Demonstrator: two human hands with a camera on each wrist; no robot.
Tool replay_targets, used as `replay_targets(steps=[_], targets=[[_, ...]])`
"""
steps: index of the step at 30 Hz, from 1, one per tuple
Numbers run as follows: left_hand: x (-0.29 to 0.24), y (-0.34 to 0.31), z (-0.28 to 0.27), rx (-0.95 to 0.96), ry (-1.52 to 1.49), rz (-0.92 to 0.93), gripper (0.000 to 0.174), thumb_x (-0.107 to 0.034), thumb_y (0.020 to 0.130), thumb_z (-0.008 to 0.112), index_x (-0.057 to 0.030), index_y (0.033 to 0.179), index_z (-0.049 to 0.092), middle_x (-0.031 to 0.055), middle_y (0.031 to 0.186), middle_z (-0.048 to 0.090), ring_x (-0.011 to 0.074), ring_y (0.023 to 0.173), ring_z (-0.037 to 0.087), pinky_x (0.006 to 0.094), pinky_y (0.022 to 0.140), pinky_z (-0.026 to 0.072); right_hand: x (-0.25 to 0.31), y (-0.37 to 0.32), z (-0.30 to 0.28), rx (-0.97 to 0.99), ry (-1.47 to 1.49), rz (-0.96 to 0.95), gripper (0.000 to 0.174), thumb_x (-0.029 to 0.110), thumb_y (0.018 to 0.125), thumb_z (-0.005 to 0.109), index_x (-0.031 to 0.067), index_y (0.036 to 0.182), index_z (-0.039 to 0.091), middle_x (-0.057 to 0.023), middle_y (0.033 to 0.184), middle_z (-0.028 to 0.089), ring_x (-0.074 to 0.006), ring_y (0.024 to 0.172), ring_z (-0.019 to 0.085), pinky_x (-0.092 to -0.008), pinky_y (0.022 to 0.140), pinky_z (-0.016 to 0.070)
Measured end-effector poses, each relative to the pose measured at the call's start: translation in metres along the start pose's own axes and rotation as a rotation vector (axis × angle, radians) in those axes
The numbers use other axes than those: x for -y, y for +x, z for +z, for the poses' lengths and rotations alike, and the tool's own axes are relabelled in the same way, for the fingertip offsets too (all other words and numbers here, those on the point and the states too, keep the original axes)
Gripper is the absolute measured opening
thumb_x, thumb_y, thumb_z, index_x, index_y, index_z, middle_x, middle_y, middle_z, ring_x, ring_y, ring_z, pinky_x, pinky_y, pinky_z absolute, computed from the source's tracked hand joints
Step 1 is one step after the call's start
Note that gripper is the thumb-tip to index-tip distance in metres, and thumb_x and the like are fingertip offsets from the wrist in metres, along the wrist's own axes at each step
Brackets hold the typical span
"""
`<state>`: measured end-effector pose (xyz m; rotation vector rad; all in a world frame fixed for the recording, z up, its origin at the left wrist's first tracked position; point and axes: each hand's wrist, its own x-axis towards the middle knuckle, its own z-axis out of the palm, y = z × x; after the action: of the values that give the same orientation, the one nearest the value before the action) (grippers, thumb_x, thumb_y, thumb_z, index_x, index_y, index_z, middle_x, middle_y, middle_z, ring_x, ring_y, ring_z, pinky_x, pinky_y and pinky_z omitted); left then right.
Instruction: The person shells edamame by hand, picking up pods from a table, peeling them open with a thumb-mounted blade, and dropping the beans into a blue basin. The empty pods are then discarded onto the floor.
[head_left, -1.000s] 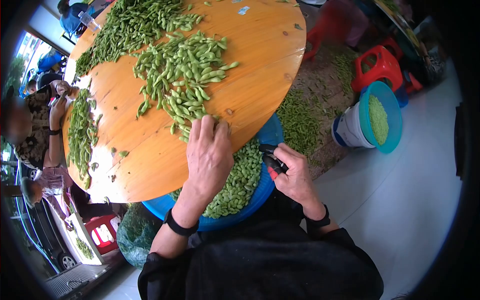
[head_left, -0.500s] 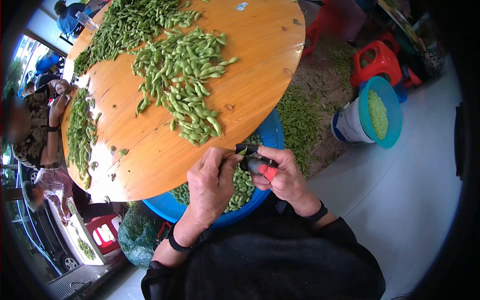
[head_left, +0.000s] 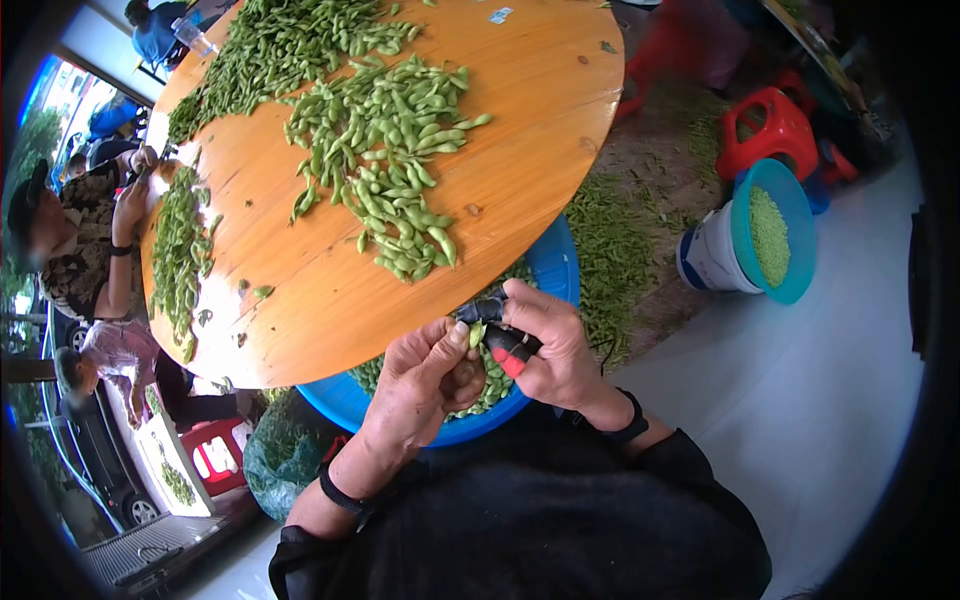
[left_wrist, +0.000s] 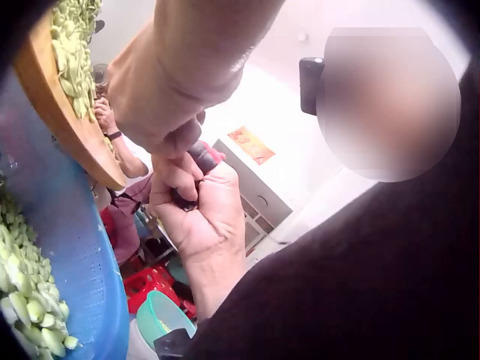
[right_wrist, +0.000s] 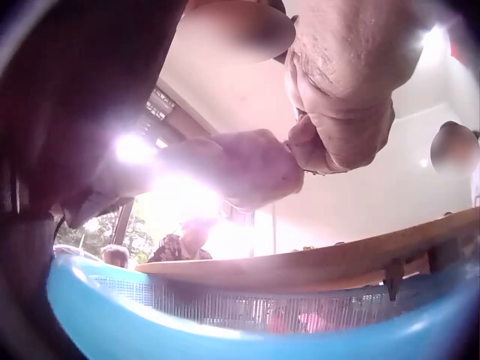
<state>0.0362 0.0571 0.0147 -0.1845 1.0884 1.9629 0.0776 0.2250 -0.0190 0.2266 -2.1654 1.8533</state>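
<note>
Over the blue basket (head_left: 325, 400), my two hands meet in the head view. My left hand (head_left: 418, 372) pinches a green soybean pod (head_left: 477, 333) between thumb and fingers. Opposite it, my right hand (head_left: 555, 345) grips the same pod with fingers wrapped in black covers (head_left: 512, 342), one with a red patch. Both wrist views show the hands together, but the pod is hidden there. Shelled green beans (head_left: 497, 385) lie in the basket below. A heap of unshelled pods (head_left: 385, 150) sits on the round wooden table (head_left: 310, 320), just ahead of my hands.
The table's edge overhangs the basket. Empty-looking pods (head_left: 610, 270) litter the floor on the right. Beyond stand a teal basin (head_left: 800, 235) of beans on a white bucket (head_left: 712, 255) and a red stool (head_left: 768, 130). Other people (head_left: 95, 250) sit at left.
My left hand has come back from the pod heap on the table to my right hand over the basket, bringing a pod. Both hands now hold it; the head view has shifted slightly.
</note>
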Motion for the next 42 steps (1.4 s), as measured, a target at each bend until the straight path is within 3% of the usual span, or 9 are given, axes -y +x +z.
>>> replay_targets(steps=[11, 15, 19, 22, 25, 27, 30, 34, 42], targets=[[0.002, -0.023, -0.046, -0.059, 0.355, 0.091, 0.014, -0.012, 0.096, 0.058, -0.0026, 0.085, 0.057, 0.0018, 0.067, 0.055, 0.0077, 0.058, 0.049, 0.0218, 0.051, 0.0375, -0.006, -0.005, 0.026, 0.183, -0.14, -0.027, 0.03, -0.007, 0.064, 0.058, -0.001, 0.093, 0.057, -0.0125, 0.082, 0.047, -0.0313, 0.069, 0.053, -0.0384, 0.059, 0.0443], [-0.007, -0.034, -0.075, -0.342, 0.514, 0.368, 0.011, -0.01, 0.094, 0.048, -0.003, 0.088, 0.055, 0.0013, 0.07, 0.053, 0.0082, 0.059, 0.049, 0.0229, 0.051, 0.0362, -0.003, -0.002, 0.019, 0.153, -0.171, 0.102, 0.025, -0.008, 0.067, 0.059, -0.0011, 0.091, 0.057, -0.0107, 0.076, 0.05, -0.0258, 0.063, 0.054, -0.0366, 0.056, 0.0429], [-0.05, -0.034, -0.132, -0.61, -0.013, 0.578, 0.026, -0.024, 0.099, 0.051, -0.009, 0.079, 0.052, -0.0015, 0.061, 0.04, 0.0078, 0.051, 0.041, 0.0218, 0.042, 0.0285, -0.008, -0.009, -0.001, 0.117, -0.217, 0.149, 0.014, -0.009, 0.067, 0.054, -0.0011, 0.079, 0.053, -0.0089, 0.072, 0.048, -0.0226, 0.059, 0.049, -0.0338, 0.054, 0.0399], [-0.042, -0.03, -0.107, -0.606, 0.184, 0.496, 0.032, -0.03, 0.1, 0.051, -0.0071, 0.079, 0.055, -0.0013, 0.063, 0.043, 0.0078, 0.051, 0.042, 0.0222, 0.041, 0.0276, -0.02, -0.019, -0.009, 0.101, -0.12, 0.271, 0.009, -0.009, 0.073, 0.058, -0.0033, 0.08, 0.054, -0.0033, 0.069, 0.043, -0.0112, 0.059, 0.039, -0.0271, 0.053, 0.0343], [-0.024, -0.007, -0.067, -0.364, 0.71, 0.466, 0.013, -0.013, 0.097, 0.055, -0.0019, 0.096, 0.062, 0.0026, 0.07, 0.052, 0.014, 0.057, 0.052, 0.0231, 0.051, 0.042, -0.02, -0.022, -0.01, 0.103, -0.094, 0.304, 0.009, -0.008, 0.074, 0.057, -0.0036, 0.082, 0.056, -0.0028, 0.07, 0.044, -0.0101, 0.06, 0.04, -0.026, 0.054, 0.0352], [-0.03, 0.014, -0.047, -0.232, 1.414, 0.807, 0.02, 0.001, 0.086, 0.058, -0.0019, 0.106, 0.062, 0.008, 0.083, 0.055, 0.0215, 0.072, 0.058, 0.0276, 0.058, 0.0484, -0.024, -0.025, -0.012, 0.106, -0.121, 0.285, 0.009, -0.007, 0.075, 0.057, -0.0036, 0.083, 0.057, -0.0027, 0.07, 0.045, -0.0097, 0.06, 0.041, -0.0256, 0.054, 0.0355], [-0.038, 0.046, -0.033, -0.172, 1.899, 0.961, 0.036, 0.001, 0.075, 0.059, -0.0035, 0.111, 0.061, 0.0131, 0.097, 0.051, 0.0274, 0.088, 0.057, 0.0343, 0.065, 0.0511, -0.023, -0.025, -0.016, 0.101, -0.142, 0.27, 0.01, -0.006, 0.076, 0.057, -0.0034, 0.085, 0.059, -0.0026, 0.071, 0.047, -0.0095, 0.06, 0.042, -0.0251, 0.054, 0.036], [-0.047, 0.069, -0.017, -0.136, 2.06, 0.971, 0.03, -0.001, 0.077, 0.061, -0.0071, 0.106, 0.064, 0.0133, 0.094, 0.049, 0.0293, 0.094, 0.056, 0.0399, 0.074, 0.0507, -0.018, -0.025, -0.02, 0.067, -0.153, 0.335, 0.014, -0.001, 0.067, 0.05, -0.0026, 0.08, 0.054, -0.0098, 0.07, 0.049, -0.0215, 0.06, 0.048, -0.0323, 0.057, 0.0415], [-0.056, 0.079, -0.018, -0.079, 1.783, 0.81, 0.028, -0.004, 0.073, 0.067, -0.0038, 0.101, 0.064, 0.0128, 0.097, 0.052, 0.0309, 0.095, 0.056, 0.0412, 0.079, 0.0501, -0.029, -0.028, -0.023, 0.025, -0.151, 0.296, 0.008, -0.001, 0.079, 0.063, -0.0028, 0.086, 0.06, -0.0023, 0.07, 0.049, -0.0096, 0.059, 0.044, -0.0259, 0.054, 0.037]])
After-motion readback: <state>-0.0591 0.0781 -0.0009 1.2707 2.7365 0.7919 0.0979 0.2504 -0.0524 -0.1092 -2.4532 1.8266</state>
